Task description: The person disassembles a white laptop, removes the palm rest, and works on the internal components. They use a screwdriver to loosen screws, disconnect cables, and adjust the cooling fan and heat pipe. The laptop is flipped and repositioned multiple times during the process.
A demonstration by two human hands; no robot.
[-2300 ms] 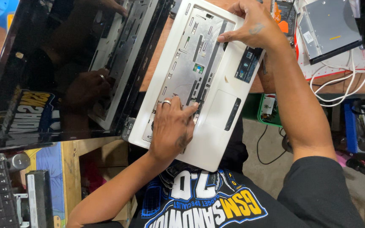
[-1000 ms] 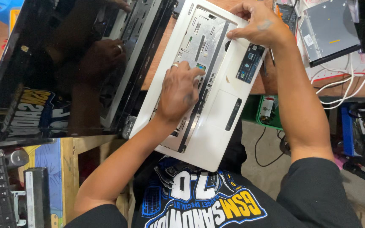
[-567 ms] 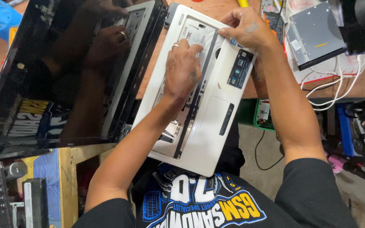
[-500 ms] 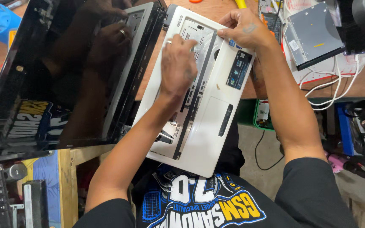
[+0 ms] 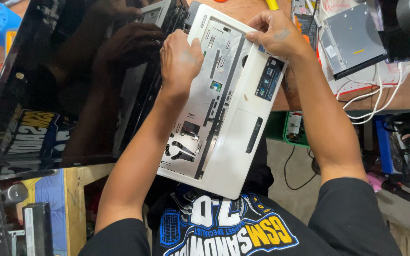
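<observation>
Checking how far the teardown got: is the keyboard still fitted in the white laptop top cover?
No. The white top cover shows a bare keyboard bay with open slots.

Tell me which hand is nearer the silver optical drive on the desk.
Right. The right hand grips the white laptop cover's top edge, just beside the silver optical drive; the left hand presses farther away, near the black screen.
</observation>
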